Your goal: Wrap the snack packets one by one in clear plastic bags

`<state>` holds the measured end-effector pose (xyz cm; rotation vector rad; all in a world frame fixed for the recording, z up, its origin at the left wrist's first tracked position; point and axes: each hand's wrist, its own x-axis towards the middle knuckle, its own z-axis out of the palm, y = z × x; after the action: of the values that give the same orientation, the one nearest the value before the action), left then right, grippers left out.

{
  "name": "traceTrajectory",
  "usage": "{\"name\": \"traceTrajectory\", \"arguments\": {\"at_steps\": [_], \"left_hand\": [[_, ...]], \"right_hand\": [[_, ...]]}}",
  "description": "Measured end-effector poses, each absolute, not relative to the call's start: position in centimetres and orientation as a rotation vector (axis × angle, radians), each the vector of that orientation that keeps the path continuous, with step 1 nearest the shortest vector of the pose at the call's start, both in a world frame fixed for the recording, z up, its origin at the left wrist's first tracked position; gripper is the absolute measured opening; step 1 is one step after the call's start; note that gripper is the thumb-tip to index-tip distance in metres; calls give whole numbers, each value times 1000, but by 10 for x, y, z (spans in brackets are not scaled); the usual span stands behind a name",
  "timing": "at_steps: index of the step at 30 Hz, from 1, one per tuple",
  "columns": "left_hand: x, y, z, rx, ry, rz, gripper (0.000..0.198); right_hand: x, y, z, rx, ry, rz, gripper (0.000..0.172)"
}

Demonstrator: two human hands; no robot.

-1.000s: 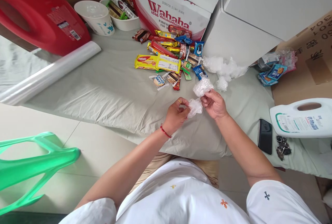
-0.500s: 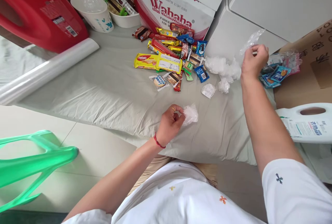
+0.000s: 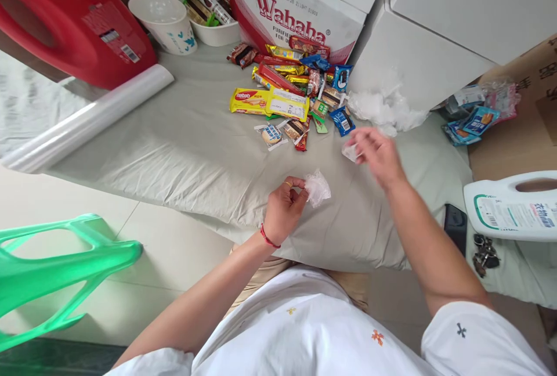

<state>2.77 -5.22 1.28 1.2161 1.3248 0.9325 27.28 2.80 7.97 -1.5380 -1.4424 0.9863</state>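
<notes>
My left hand [image 3: 285, 205] pinches a crumpled piece of clear plastic [image 3: 317, 188] between thumb and fingers, low over the grey cloth [image 3: 200, 149]. To its upper right, my right hand [image 3: 378, 156] has its fingers stretched out and a little apart, blurred by motion. Its fingertips overlap a second small crumple of clear plastic [image 3: 349, 152] lying on the cloth; whether they touch it I cannot tell. Behind that hand lies a heap of crumpled clear plastic [image 3: 387, 110]. Wrapped snacks are piled left of the heap, with a yellow nabati packet [image 3: 248, 101] at the front.
A Wahaha carton [image 3: 296, 10] stands behind the snacks. At the left are a paper cup [image 3: 163, 25], a white bowl of snacks [image 3: 217, 35], a red jug [image 3: 104, 28] and a plastic roll [image 3: 96, 115]. A white bottle [image 3: 509, 208], phone [image 3: 455, 228] and keys [image 3: 485, 254] lie right; a green stool [image 3: 87, 254] stands below.
My right hand has come left and down from above the plastic heap to the small crumple, and the plastic it held is out of it. My left hand keeps its pinch almost in place.
</notes>
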Motion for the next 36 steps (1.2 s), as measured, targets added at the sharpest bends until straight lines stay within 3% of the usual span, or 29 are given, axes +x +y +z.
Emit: {"name": "traceTrajectory", "arguments": {"at_steps": [3,7,18,24,27,32,36], "left_hand": [[38,-53,11,1196,1250,933,15],[40,-51,15,967,1097,983,18],[13,-54,25,652,1080,1031,36],[5,-58,31,542,827,988,46],[8,-59,30,524,779,1003,44],[14,-60,25,591,798,987,40],[12,-61,21,724,872,944,37]], "right_hand": [[239,-30,57,-1391,-1406,1323,56],[235,-57,36,-1446,-1151,1325,37],[271,-66,50,-1453,-823,1277,37],[283,-56,62,-1483,-844,1136,22],[267,-58,64,-1471,-883,1229,13],[219,-71,53,-1308,-1104,1554,39],[203,-72,51,-1339,-1367,1454,26]]}}
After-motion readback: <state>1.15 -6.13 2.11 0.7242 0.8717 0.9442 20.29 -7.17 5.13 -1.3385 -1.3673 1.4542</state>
